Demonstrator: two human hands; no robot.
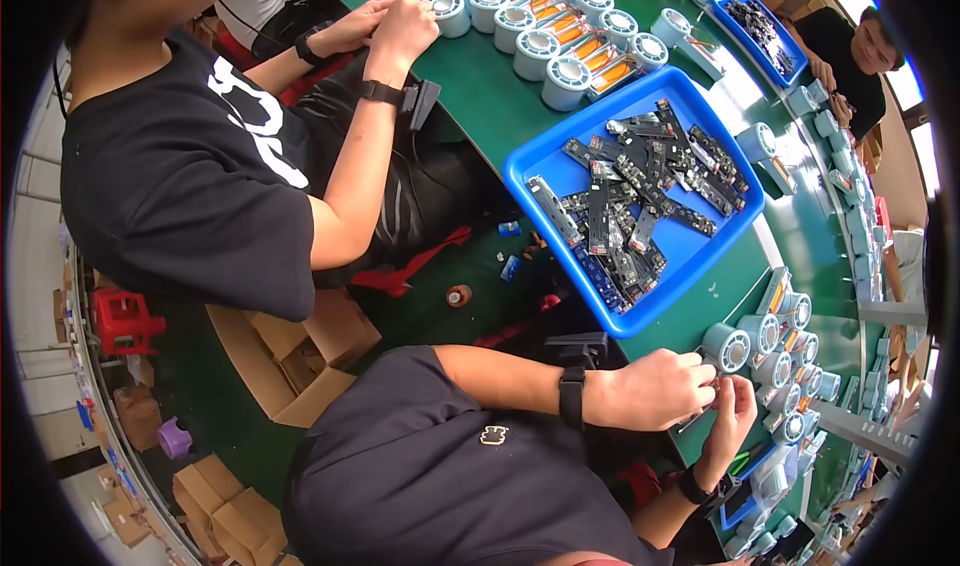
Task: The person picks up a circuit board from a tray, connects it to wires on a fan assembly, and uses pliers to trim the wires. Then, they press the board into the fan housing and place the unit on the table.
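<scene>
Beside blue cylinders (727, 348), curling left hand (655, 391) closed and pinching with right hand (732, 424), cannot tell on what; probably doing fine handwork, next calling for steady fingertips.

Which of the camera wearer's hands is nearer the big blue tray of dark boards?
Left. The left hand is just below the big blue tray in the picture; the right hand is lower and farther right.

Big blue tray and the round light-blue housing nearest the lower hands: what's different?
The blue tray is big and rectangular; the light-blue housing is small and round. The tray is deep blue; the housing is pale. The tray holds circuit boards; the housing shows none. Both are blue.
</scene>
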